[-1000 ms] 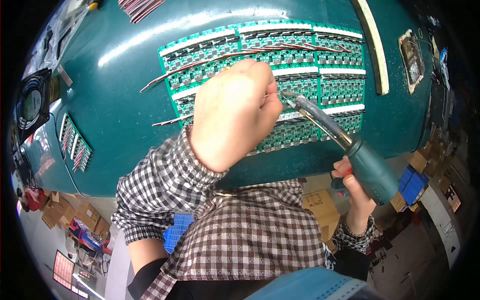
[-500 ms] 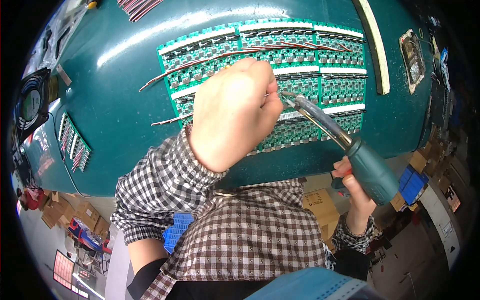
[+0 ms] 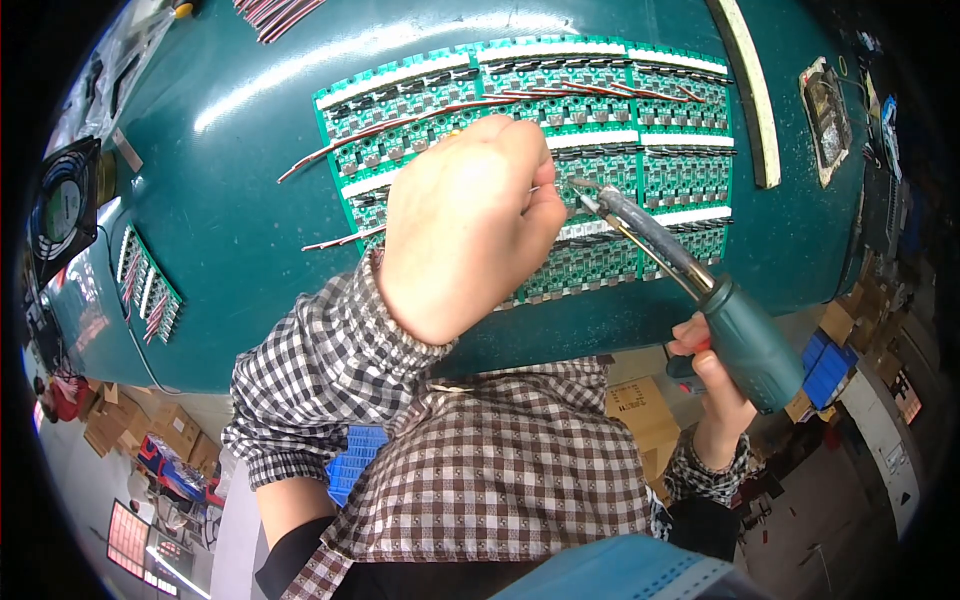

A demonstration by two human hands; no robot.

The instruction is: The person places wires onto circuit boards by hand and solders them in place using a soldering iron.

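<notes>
At the centre of the teal table [image 3: 250,200], a panel of green circuit boards [image 3: 600,120] lies with red wires [image 3: 400,130] trailing off its left edge. My left hand [image 3: 465,225] is fisted over the panel, pinching something thin I cannot make out, and hides the boards beneath. My right hand [image 3: 715,385] grips the soldering iron [image 3: 700,290], tip near my left fingers. Left: a small fan [image 3: 62,205] and a second board strip [image 3: 145,285]. Below: cardboard boxes [image 3: 640,410], blue crates [image 3: 825,365].
</notes>
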